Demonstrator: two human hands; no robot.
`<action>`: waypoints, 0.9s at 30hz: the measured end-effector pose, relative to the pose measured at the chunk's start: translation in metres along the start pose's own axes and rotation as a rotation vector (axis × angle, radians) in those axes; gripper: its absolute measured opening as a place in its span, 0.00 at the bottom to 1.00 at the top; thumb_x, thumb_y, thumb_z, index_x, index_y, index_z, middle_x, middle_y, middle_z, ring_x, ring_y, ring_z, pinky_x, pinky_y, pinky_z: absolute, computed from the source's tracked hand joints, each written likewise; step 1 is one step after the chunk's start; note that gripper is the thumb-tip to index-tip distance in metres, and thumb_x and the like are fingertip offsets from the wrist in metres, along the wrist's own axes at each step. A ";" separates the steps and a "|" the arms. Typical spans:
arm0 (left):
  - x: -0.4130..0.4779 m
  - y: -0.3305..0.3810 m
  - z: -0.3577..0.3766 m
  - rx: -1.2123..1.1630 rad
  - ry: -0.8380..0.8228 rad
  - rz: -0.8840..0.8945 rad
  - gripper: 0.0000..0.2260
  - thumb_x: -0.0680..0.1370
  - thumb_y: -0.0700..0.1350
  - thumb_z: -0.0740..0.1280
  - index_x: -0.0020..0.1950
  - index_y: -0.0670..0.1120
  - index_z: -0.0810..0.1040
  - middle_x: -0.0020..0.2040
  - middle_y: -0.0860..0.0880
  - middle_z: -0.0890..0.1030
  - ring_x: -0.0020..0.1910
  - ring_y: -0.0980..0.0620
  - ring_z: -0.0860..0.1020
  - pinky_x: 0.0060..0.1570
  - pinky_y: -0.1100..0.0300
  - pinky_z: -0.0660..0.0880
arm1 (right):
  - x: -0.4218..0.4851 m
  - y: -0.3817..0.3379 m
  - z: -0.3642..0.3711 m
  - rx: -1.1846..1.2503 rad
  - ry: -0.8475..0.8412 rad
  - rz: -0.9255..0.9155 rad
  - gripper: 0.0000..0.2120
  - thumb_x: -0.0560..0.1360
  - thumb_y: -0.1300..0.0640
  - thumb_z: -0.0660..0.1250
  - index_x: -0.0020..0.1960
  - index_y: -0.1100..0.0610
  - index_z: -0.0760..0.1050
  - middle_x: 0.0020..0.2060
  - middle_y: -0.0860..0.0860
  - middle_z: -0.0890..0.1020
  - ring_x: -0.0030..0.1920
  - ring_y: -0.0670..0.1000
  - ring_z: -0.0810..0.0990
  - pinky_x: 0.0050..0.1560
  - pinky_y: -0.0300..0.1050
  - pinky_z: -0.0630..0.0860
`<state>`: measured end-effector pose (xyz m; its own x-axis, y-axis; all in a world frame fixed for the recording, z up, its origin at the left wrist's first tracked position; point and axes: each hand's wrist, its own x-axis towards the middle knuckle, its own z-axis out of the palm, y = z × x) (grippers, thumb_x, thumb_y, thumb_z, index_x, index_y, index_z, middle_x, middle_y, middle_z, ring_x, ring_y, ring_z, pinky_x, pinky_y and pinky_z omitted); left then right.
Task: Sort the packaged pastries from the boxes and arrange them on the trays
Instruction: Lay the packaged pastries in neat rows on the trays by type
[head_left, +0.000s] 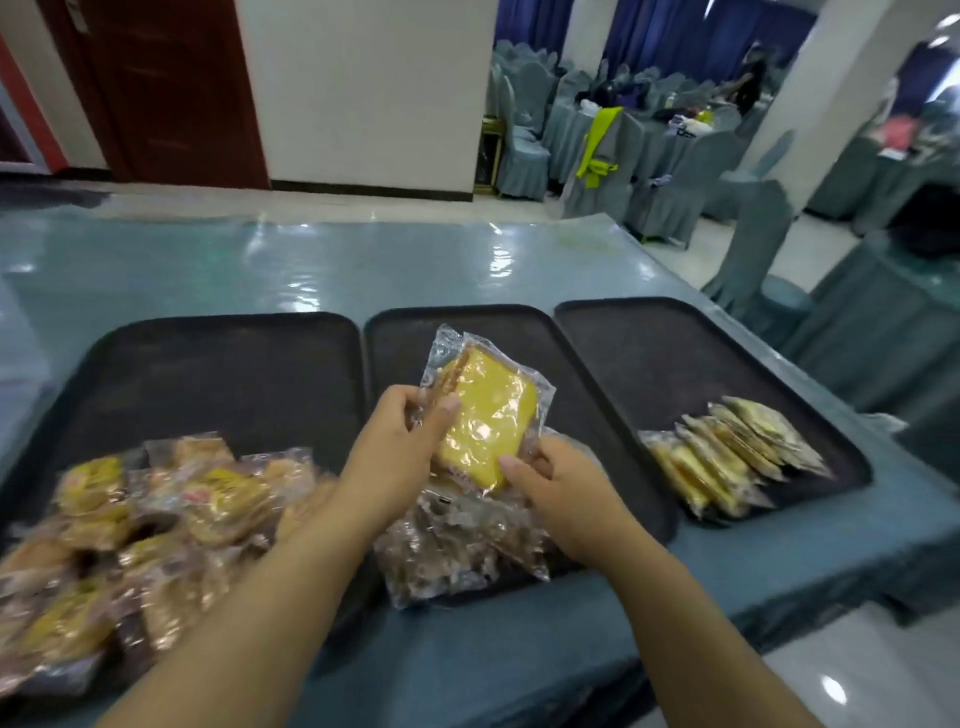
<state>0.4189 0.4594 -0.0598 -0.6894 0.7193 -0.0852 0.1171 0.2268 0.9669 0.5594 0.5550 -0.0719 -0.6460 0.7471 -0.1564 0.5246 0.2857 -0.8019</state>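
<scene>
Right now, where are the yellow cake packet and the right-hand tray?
yellow cake packet (491, 415): head view, on the cake's yellow face.
right-hand tray (670, 364): head view, on its bare far floor.

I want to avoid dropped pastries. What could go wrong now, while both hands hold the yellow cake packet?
1. The brown packets seem to overhang the near rim of the middle tray, close under the right hand; a nudge might push them off.
2. The row of yellow packets on the right tray leans; adding the yellow cake packet carelessly may topple it.
</scene>
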 end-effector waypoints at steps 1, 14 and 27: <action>0.009 -0.001 0.015 -0.024 -0.007 -0.007 0.11 0.78 0.56 0.61 0.52 0.50 0.73 0.43 0.52 0.79 0.38 0.56 0.76 0.40 0.59 0.72 | 0.007 0.009 -0.010 0.011 0.035 0.018 0.08 0.76 0.47 0.64 0.45 0.51 0.73 0.41 0.49 0.81 0.42 0.51 0.79 0.46 0.51 0.77; 0.150 -0.003 0.153 -0.034 -0.032 -0.144 0.06 0.77 0.48 0.66 0.51 0.48 0.72 0.43 0.49 0.79 0.40 0.51 0.78 0.41 0.53 0.76 | 0.129 0.094 -0.168 -0.004 0.418 0.085 0.06 0.76 0.56 0.67 0.46 0.45 0.74 0.42 0.43 0.80 0.41 0.43 0.79 0.37 0.38 0.74; 0.203 0.007 0.261 -0.204 0.022 -0.153 0.24 0.76 0.35 0.66 0.60 0.55 0.58 0.45 0.47 0.82 0.36 0.51 0.81 0.39 0.54 0.80 | 0.209 0.173 -0.248 0.128 0.580 0.157 0.10 0.73 0.48 0.70 0.45 0.53 0.74 0.40 0.49 0.80 0.40 0.47 0.78 0.37 0.41 0.72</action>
<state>0.4662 0.7787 -0.1330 -0.7038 0.6718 -0.2309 -0.1350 0.1927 0.9719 0.6531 0.9092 -0.1008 -0.1409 0.9895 0.0321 0.4953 0.0985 -0.8631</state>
